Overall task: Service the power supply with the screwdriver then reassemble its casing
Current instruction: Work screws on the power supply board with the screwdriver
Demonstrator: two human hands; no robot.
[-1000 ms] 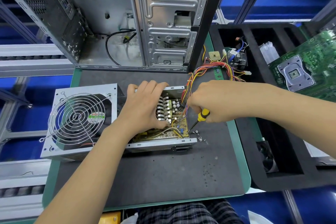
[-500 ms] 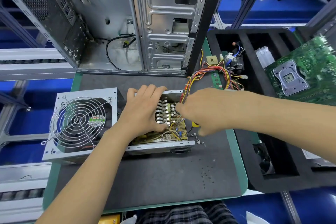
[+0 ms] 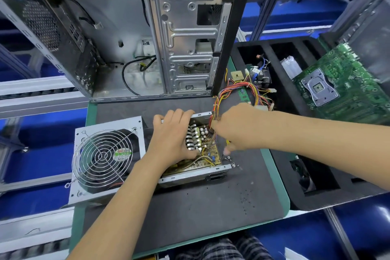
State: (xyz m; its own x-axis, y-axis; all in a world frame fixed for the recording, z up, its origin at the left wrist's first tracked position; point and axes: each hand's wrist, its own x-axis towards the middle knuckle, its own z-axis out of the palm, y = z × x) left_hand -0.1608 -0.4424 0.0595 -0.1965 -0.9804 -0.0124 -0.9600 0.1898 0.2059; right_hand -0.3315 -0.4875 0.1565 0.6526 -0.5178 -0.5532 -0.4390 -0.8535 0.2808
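The opened power supply (image 3: pixel 196 172) lies on the dark mat, its yellow circuit board (image 3: pixel 207 154) exposed. Its lid with the wire fan grille (image 3: pixel 103 156) leans at the left. My left hand (image 3: pixel 172 135) rests over the board, fingers curled over the far casing wall. My right hand (image 3: pixel 236 129) grips the yellow-handled screwdriver (image 3: pixel 228 142), mostly hidden under the palm, while its fingertips reach into the coloured wire bundle (image 3: pixel 234 91) at the board's far right corner. A few loose screws (image 3: pixel 231 160) lie just right of the casing.
An open computer tower (image 3: pixel 179 38) stands behind the mat (image 3: pixel 211 207). A black foam tray (image 3: pixel 306 175) at the right holds small parts, and a green motherboard (image 3: pixel 341 88) lies on it. Blue bins and metal rails surround the bench.
My right hand turned over and slid left onto the wires, and the screwdriver handle, plainly seen a second ago, is now mostly covered by the palm. The left hand stayed put.
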